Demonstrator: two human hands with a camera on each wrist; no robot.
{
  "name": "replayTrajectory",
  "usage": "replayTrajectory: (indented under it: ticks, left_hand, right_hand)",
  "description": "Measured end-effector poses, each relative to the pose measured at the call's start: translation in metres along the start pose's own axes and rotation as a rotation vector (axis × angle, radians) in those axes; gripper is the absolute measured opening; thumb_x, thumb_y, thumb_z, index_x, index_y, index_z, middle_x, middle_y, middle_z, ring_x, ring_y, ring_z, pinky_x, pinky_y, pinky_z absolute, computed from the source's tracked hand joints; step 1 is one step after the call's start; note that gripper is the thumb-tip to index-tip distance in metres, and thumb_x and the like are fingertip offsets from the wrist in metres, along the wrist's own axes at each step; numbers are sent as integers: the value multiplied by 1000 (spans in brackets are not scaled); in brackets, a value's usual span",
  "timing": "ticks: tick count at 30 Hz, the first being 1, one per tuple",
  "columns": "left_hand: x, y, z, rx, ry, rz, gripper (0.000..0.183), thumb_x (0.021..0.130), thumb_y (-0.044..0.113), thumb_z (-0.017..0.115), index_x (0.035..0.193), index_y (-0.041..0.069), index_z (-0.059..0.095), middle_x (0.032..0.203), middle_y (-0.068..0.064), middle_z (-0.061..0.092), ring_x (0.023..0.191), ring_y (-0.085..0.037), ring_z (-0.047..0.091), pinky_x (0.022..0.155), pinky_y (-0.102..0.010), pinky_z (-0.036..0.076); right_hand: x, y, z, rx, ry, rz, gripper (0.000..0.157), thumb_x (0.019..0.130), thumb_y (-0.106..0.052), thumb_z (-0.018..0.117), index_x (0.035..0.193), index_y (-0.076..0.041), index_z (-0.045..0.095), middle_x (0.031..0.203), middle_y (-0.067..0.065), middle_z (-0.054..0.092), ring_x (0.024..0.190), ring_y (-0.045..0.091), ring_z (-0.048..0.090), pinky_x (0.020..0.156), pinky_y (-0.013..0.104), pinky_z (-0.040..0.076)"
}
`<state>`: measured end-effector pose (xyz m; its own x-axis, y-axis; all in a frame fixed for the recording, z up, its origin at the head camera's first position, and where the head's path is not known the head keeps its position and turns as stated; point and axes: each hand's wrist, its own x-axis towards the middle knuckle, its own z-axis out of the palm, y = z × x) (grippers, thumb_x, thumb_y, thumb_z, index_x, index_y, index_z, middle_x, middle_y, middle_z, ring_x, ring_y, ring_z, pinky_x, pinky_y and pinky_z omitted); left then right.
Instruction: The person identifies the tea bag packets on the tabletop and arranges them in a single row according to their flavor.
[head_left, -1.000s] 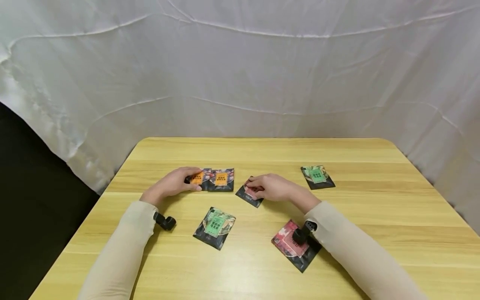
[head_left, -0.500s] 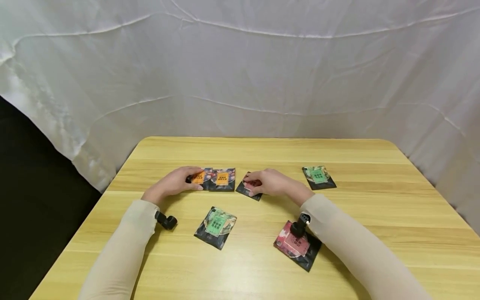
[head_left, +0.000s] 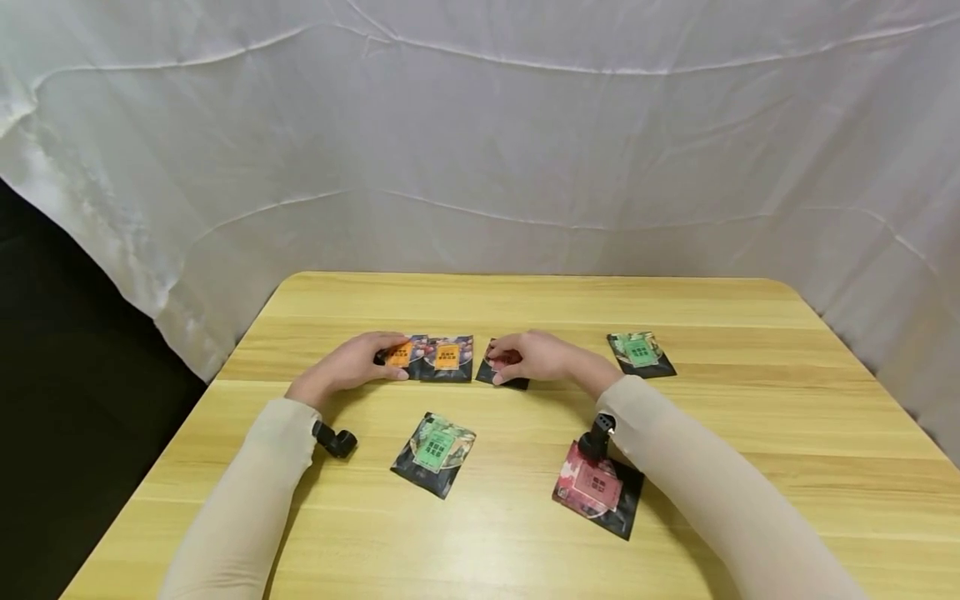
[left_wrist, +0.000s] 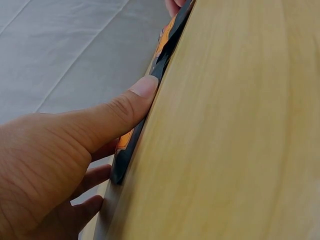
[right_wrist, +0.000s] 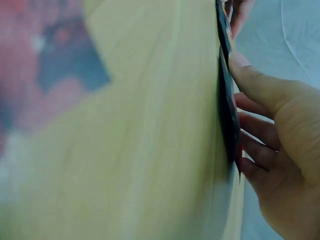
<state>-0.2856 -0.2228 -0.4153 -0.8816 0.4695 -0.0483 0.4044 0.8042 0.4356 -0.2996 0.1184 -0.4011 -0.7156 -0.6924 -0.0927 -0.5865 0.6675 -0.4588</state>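
My left hand [head_left: 348, 364] rests at the left end of the back row, its thumb and fingers about a flat black packet [head_left: 399, 354] with an orange label. In the left wrist view the thumb lies along that packet's near edge. A second orange-label packet [head_left: 447, 358] lies against it on the right. Just right of this pair, my right hand [head_left: 547, 360] holds a black packet [head_left: 486, 373] with a pink label between thumb and bent fingers; the hand covers part of it. The right wrist view shows this packet [right_wrist: 229, 115] edge-on under the fingertips, close to the orange-label packet.
Nearer on the wooden table [head_left: 495, 550] lie a green-label packet [head_left: 435, 454] and a pink-label packet [head_left: 596, 492], the latter partly under the right wrist camera [head_left: 595, 442]. Another green-label packet [head_left: 641, 354] lies at the back right. A pale curtain [head_left: 480, 150] hangs behind.
My right hand has moved slightly away from me and turned the pink-label packet, so that it now lies nearly straight with the orange-label pair. My left hand stays on its packet.
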Motion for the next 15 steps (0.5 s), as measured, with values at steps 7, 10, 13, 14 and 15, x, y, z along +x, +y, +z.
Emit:
replayTrajectory:
  ticks: [7, 10, 13, 14, 15]
  left_hand:
    - [0, 1, 2, -3, -9, 1, 80, 89, 49, 68, 150, 7, 40, 152, -18, 38, 139, -39, 32, 113, -55, 28]
    - [0, 1, 1, -5, -12, -7, 80, 89, 49, 68, 151, 8, 40, 152, -17, 38, 140, -38, 32, 113, -54, 27]
    - [0, 1, 0, -11, -7, -6, 79, 89, 47, 69, 151, 8, 39, 152, -18, 38, 140, -39, 32, 113, -55, 27]
    - [-1, 2, 0, -13, -4, -9, 79, 89, 47, 69, 151, 8, 40, 152, -17, 38, 140, -39, 32, 113, -55, 27]
    - [-1, 2, 0, -11, -1, -3, 78, 89, 46, 69, 150, 7, 40, 152, -18, 38, 140, -39, 32, 113, -55, 27]
  right_hand:
    - [3, 1, 4, -7, 37, -13, 52, 89, -34, 74, 134, -12, 61, 107, -4, 64, 87, 12, 57, 80, 31, 49]
    - [2, 1, 3, -58, 71, -37, 59, 88, -38, 74, 139, -11, 57, 124, 3, 61, 106, 20, 57, 95, 38, 47]
    - [2, 2, 2, -120, 120, -31, 65, 86, -43, 74, 138, -7, 57, 137, 10, 54, 123, 28, 50, 106, 43, 39]
    - [2, 2, 2, -136, 129, -23, 66, 86, -44, 74, 138, -6, 57, 137, 11, 54, 126, 30, 48, 108, 44, 38]
    - [2, 2, 2, -147, 131, -11, 66, 86, -45, 74, 137, -6, 58, 136, 11, 54, 125, 29, 49, 107, 44, 39]
